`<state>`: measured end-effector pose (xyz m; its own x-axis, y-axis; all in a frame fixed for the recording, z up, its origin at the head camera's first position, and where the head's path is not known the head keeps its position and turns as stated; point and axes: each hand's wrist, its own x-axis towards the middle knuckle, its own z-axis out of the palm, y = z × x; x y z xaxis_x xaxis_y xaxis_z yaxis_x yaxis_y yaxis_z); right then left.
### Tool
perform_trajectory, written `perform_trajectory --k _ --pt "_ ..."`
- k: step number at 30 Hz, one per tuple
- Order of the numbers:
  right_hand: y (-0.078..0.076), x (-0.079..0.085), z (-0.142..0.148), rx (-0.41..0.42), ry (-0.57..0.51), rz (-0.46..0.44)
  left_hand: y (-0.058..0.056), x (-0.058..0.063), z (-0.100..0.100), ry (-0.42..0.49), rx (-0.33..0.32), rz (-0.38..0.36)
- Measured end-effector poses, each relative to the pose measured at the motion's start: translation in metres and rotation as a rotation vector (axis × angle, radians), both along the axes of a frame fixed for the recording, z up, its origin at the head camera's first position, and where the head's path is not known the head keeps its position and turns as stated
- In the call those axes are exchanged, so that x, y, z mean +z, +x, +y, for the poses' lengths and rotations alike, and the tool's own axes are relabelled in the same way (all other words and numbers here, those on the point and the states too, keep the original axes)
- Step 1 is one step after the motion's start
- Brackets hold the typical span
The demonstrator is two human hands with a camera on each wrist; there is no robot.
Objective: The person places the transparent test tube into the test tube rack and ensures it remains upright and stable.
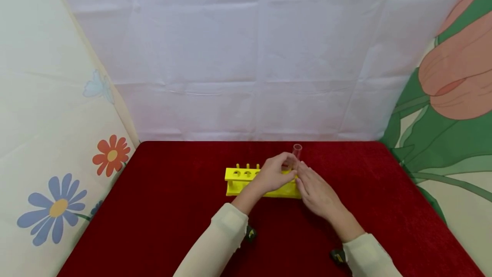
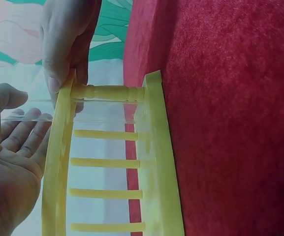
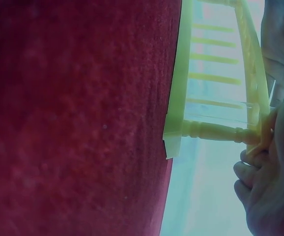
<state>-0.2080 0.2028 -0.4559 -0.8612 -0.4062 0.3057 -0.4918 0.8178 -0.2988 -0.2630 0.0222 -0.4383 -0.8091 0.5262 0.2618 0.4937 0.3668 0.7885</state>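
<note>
A yellow test tube rack [image 1: 232,178] stands on the red cloth, with a clear test tube [image 1: 297,150] upright in its right-end hole. In the left wrist view the tube's lower part [image 2: 105,114] runs down between the rack's two plates. My left hand [image 1: 273,176] reaches over the rack, thumb and fingers curled round the tube above the top plate. At the rack's right end my right hand [image 1: 320,192] grips the top plate, its thumb and fingertips at the plate's edge. Part of the top plate is hidden behind the left hand in the head view.
Several thin yellow pegs [image 2: 107,163] stand along the rack's back. The red-covered table [image 1: 161,208] meets a white cloth backdrop [image 1: 230,54] at its far edge. Flower-printed sheets [image 1: 57,140] hang at both sides.
</note>
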Motion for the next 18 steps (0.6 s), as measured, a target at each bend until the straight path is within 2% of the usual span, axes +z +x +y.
perform_trajectory --k 11,18 --pt "-0.002 0.003 0.001 0.015 0.014 0.051 -0.001 0.000 -0.006 0.000 0.007 0.001" --pt "-0.001 0.008 0.001 0.004 0.050 0.031 -0.002 0.000 -0.015 -0.033 0.014 0.023"
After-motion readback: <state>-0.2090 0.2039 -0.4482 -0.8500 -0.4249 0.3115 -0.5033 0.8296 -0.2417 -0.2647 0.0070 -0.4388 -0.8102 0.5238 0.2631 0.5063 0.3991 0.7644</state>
